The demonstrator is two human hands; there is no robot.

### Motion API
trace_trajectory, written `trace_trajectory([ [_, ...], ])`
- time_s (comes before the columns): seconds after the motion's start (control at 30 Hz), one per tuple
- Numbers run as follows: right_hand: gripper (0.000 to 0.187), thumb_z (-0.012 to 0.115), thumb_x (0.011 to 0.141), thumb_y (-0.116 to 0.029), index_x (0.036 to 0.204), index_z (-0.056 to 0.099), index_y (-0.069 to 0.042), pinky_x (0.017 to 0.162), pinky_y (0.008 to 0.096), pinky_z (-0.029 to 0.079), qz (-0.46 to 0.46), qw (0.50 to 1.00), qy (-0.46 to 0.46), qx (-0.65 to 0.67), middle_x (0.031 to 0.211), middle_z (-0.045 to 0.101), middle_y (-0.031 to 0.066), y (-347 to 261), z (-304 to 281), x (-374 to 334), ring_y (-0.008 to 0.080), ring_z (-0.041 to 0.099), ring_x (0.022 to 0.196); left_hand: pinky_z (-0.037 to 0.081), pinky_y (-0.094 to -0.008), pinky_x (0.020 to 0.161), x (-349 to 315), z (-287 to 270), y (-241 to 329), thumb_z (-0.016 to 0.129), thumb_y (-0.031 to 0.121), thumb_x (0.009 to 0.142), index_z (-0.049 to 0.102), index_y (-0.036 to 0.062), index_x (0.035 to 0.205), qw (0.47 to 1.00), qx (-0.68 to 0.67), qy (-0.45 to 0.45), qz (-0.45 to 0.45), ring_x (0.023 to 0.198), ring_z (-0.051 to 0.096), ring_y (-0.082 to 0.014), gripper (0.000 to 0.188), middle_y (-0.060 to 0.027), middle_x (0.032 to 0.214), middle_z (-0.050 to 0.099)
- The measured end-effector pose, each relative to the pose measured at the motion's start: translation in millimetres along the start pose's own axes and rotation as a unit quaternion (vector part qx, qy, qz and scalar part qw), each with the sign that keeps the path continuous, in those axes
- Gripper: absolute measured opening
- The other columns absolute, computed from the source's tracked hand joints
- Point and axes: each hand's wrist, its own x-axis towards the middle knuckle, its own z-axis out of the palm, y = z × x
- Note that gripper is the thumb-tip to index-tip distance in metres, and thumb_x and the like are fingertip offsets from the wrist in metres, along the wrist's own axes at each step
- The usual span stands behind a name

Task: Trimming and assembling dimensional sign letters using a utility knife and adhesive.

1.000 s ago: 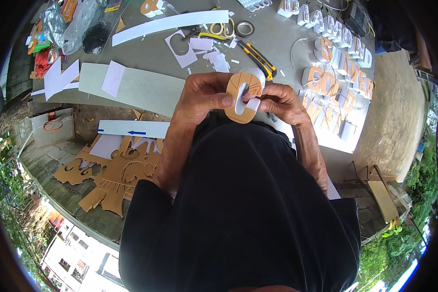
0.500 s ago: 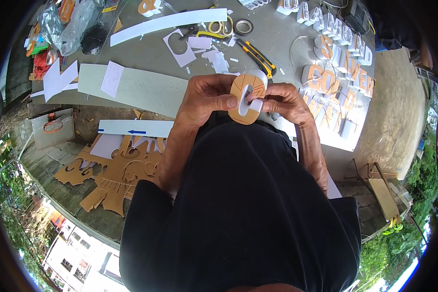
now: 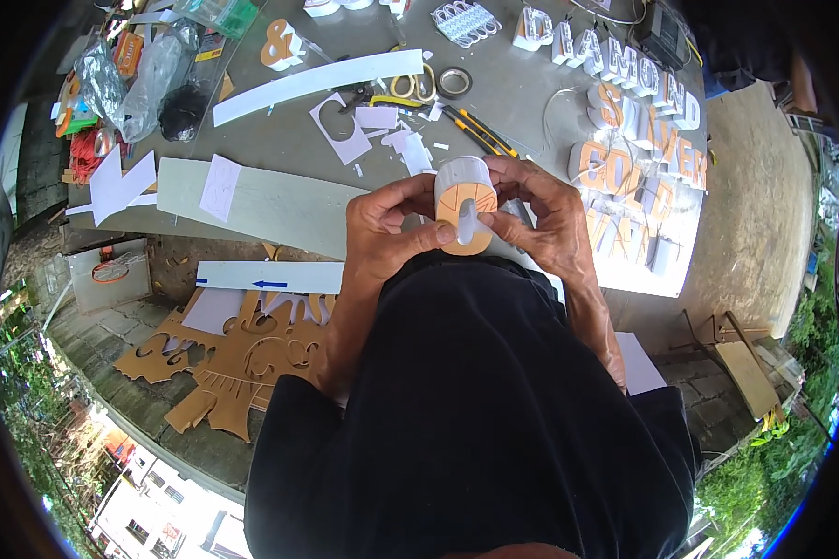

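An oval, ring-shaped sign letter [image 3: 451,200] with a tan face and white side walls is held up in front of my chest. Pencil-like lines mark its face, and a white strip [image 3: 466,226] stands in its central hole. My left hand [image 3: 380,225] grips the letter's left side, thumb on the face and fingers behind. On the other side, my right hand [image 3: 552,220] is closed on the letter, its thumb tip by the hole and index finger over the top wall. Just beyond lie a yellow-black utility knife [image 3: 480,131] and white offcuts [image 3: 410,149].
Tan-faced and white sign letters [image 3: 615,168] stand in rows at the right. A tape roll [image 3: 454,83], scissors [image 3: 415,88] and a long white strip [image 3: 317,86] lie on the grey table [image 3: 289,126]. Cut brown sheets [image 3: 242,349] lie low on the left.
The letter has tilted, so its upper white wall now shows more and its face has turned downward. Both hands have shifted slightly lower in view with it, still gripping.
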Motion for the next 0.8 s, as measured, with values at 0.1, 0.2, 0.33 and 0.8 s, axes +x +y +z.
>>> trace_trajectory([
  [0.1, 0.050, 0.083, 0.077, -0.010, 0.122, 0.065, 0.002, 0.082, 0.0348, 0.055, -0.020, 0.996, -0.002, -0.085, 0.104, 0.071, 0.0150, -10.2, -0.3, -2.7, 0.0210, 0.068, 0.091, 0.054, -0.0342, 0.087, -2.9, 3.9, 3.7, 0.088, 0.006, 0.071, 0.063, -0.0112, 0.120, 0.999, 0.034, 0.005, 0.034, 0.092, 0.070, -0.0215, 0.058, -0.0172, 0.099, 0.073],
  [0.2, 0.052, 0.083, 0.076, -0.014, 0.122, 0.065, 0.002, 0.082, 0.0366, 0.055, -0.018, 0.993, 0.013, -0.117, 0.103, 0.070, 0.0155, -24.2, 4.5, -5.5, 0.0231, 0.069, 0.091, 0.054, -0.0339, 0.087, -3.6, 8.2, 8.1, 0.088, 0.007, 0.071, 0.062, -0.0106, 0.122, 0.996, 0.065, 0.003, 0.056, 0.092, 0.071, -0.0217, 0.060, -0.0178, 0.100, 0.073],
  [0.33, 0.053, 0.083, 0.077, -0.016, 0.122, 0.064, 0.003, 0.083, 0.0375, 0.055, -0.017, 0.990, 0.032, -0.136, 0.103, 0.069, 0.0161, -28.4, 7.5, -8.1, 0.0236, 0.068, 0.091, 0.055, -0.0329, 0.084, -4.9, 11.7, 9.3, 0.089, 0.009, 0.071, 0.059, -0.0080, 0.130, 0.994, 0.072, 0.018, 0.084, 0.093, 0.070, -0.0217, 0.069, -0.0194, 0.105, 0.072],
  [0.8, 0.055, 0.081, 0.083, -0.023, 0.126, 0.062, 0.005, 0.080, 0.0359, 0.056, -0.038, 0.989, 0.027, -0.138, 0.104, 0.067, 0.0174, -24.0, 5.5, -10.9, 0.0236, 0.068, 0.091, 0.057, -0.0333, 0.086, -4.2, 7.4, 8.6, 0.087, 0.007, 0.074, 0.055, -0.0058, 0.135, 0.989, 0.099, -0.020, 0.111, 0.095, 0.071, -0.0230, 0.070, -0.0206, 0.113, 0.069],
])
